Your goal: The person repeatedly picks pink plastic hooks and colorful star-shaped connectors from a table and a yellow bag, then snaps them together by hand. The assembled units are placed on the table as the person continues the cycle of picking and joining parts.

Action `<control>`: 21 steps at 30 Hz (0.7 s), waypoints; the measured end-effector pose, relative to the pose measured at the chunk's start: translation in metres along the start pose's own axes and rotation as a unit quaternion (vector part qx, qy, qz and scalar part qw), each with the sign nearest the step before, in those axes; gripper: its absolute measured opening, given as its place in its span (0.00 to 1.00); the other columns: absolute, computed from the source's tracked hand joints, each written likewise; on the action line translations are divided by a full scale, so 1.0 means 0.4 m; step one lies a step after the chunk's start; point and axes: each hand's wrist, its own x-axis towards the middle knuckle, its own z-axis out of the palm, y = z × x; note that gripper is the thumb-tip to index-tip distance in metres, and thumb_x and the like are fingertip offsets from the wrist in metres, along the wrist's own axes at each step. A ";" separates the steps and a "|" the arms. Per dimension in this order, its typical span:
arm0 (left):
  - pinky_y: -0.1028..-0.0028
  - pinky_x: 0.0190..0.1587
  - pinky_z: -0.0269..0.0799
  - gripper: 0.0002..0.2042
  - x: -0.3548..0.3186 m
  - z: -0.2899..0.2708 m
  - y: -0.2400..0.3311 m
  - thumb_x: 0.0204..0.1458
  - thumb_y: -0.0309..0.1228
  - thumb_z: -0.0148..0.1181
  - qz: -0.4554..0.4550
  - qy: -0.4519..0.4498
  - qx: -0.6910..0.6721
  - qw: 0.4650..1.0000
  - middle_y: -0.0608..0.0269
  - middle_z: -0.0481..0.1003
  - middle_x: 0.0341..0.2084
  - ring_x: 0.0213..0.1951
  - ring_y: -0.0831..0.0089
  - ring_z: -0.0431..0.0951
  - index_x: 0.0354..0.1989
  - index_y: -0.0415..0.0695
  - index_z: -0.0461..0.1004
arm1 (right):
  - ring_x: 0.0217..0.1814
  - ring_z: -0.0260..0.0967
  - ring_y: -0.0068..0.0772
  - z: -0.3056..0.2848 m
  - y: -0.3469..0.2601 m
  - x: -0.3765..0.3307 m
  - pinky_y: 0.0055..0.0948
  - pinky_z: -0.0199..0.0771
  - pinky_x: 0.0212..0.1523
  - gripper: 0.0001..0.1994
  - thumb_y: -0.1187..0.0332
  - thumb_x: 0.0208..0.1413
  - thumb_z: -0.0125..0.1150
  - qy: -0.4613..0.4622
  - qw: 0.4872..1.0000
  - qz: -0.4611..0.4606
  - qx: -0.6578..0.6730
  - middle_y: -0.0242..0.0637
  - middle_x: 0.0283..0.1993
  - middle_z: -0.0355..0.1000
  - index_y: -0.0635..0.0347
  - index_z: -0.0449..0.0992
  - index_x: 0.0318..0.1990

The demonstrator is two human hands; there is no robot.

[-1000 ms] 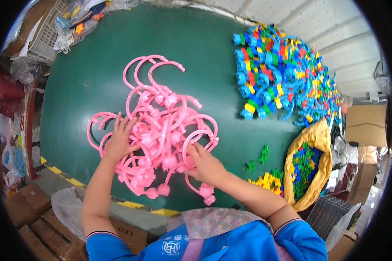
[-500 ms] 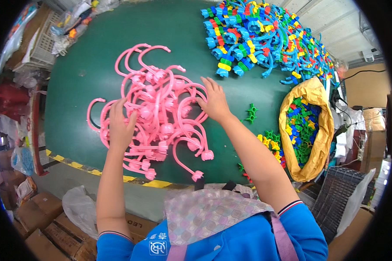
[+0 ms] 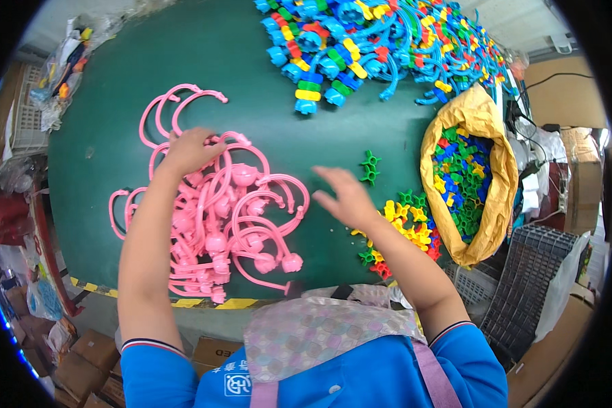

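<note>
A tangled heap of pink curved plastic tubes (image 3: 214, 241) with cup-shaped ends lies on the green table (image 3: 115, 156) in front of me. At the heap's far side, my left hand (image 3: 192, 152) has its fingers curled round one of the pink tubes; the exact grip is partly hidden. To the right of the heap my right hand (image 3: 347, 196) hovers over the table, fingers apart and holding nothing. It is close to small yellow star-shaped connectors (image 3: 408, 228) and a green connector (image 3: 369, 167).
A big pile of blue tubes (image 3: 387, 58) with coloured connectors covers the far right. At the right edge stands an open yellow sack (image 3: 503, 183) of loose connectors. Striped tape (image 3: 231, 303) marks the near edge; a dark crate (image 3: 523, 285) is at lower right.
My left hand has moved to the far side of the pink heap and closed on a tube. My right hand has come away from the heap. The view has shifted somewhat.
</note>
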 end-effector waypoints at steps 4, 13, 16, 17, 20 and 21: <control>0.49 0.62 0.59 0.20 -0.134 0.046 0.021 0.55 0.41 0.62 0.096 0.360 0.008 0.928 0.54 0.76 0.48 0.53 0.55 0.74 0.51 0.42 0.75 | 0.53 0.68 0.53 -0.108 0.158 -0.036 0.44 0.70 0.54 0.20 0.67 0.54 0.67 0.194 0.962 0.126 -0.145 0.47 0.48 0.72 0.62 0.74 0.54; 0.57 0.32 0.73 0.17 -0.614 0.480 0.211 0.56 0.42 0.64 -0.080 0.093 -0.109 0.986 0.49 0.77 0.24 0.31 0.52 0.81 0.38 0.38 0.72 | 0.53 0.71 0.47 -0.121 0.225 -0.230 0.43 0.74 0.52 0.17 0.63 0.50 0.71 0.021 0.991 0.091 -0.095 0.42 0.47 0.72 0.57 0.79 0.47; 0.57 0.29 0.73 0.22 -0.647 0.643 0.154 0.57 0.47 0.63 -0.154 0.177 -0.120 0.965 0.48 0.77 0.22 0.24 0.54 0.80 0.40 0.36 0.71 | 0.52 0.72 0.46 -0.200 0.202 -0.344 0.40 0.74 0.52 0.17 0.66 0.53 0.69 0.139 0.983 0.113 -0.047 0.43 0.48 0.73 0.59 0.77 0.50; 0.62 0.22 0.72 0.24 -0.640 0.649 0.167 0.59 0.49 0.61 -0.261 0.124 -0.324 0.901 0.51 0.75 0.20 0.17 0.60 0.77 0.41 0.34 0.70 | 0.47 0.74 0.45 -0.221 0.200 -0.386 0.39 0.75 0.50 0.17 0.68 0.54 0.68 0.157 0.974 0.164 0.009 0.44 0.46 0.74 0.61 0.77 0.50; 0.75 0.13 0.66 0.19 -0.545 0.753 0.154 0.61 0.43 0.60 -0.271 0.210 -0.568 0.749 0.61 0.70 0.19 0.13 0.73 0.72 0.38 0.36 0.66 | 0.39 0.75 0.41 -0.268 0.204 -0.529 0.35 0.76 0.41 0.15 0.70 0.55 0.67 0.204 0.954 0.219 0.011 0.42 0.41 0.74 0.63 0.76 0.50; 0.75 0.14 0.66 0.15 -0.513 0.798 0.125 0.62 0.38 0.59 -0.250 0.242 -0.590 0.729 0.61 0.70 0.21 0.14 0.74 0.72 0.37 0.38 0.65 | 0.38 0.75 0.39 -0.283 0.197 -0.574 0.34 0.76 0.39 0.15 0.71 0.56 0.66 0.208 0.954 0.217 -0.008 0.42 0.41 0.73 0.63 0.76 0.50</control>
